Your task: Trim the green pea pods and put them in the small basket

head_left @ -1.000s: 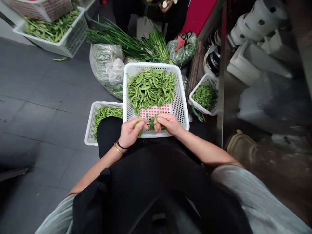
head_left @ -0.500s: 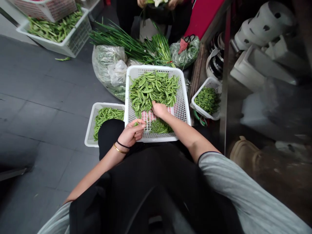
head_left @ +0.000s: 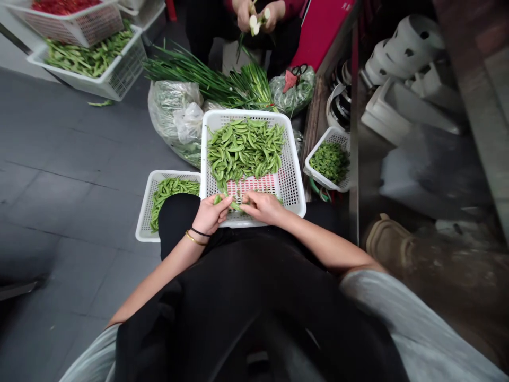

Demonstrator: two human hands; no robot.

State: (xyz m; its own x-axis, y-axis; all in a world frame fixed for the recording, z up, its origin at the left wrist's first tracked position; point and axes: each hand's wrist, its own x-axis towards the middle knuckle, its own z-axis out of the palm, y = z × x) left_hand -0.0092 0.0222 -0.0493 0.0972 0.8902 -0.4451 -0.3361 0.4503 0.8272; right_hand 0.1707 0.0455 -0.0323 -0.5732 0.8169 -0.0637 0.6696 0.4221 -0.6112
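A white perforated basket [head_left: 294, 183] rests on my lap, with a heap of green pea pods [head_left: 244, 148] over its far part. My left hand [head_left: 212, 215] is closed on pea pods at the near left of the basket; one green end sticks out above the thumb. Between my two hands lies a pea pod [head_left: 235, 205], its right end pinched by the fingertips of my right hand [head_left: 263, 207]. My right hand and forearm mostly cover the pile of trimmings at the basket's near side.
Left of my knee stands a basket [head_left: 142, 217] of green pods. A small basket [head_left: 308, 164] of green leaves is at the right, beside a metal edge [head_left: 353, 159]. Beyond lie green stalks [head_left: 194, 71] and plastic bags [head_left: 175, 103]. Another person's hands [head_left: 260, 16] hold white-ended stalks.
My right hand has drawn back from the pea pod heap to my left hand, and a pod now spans between them. The other person's hands have come further into view.
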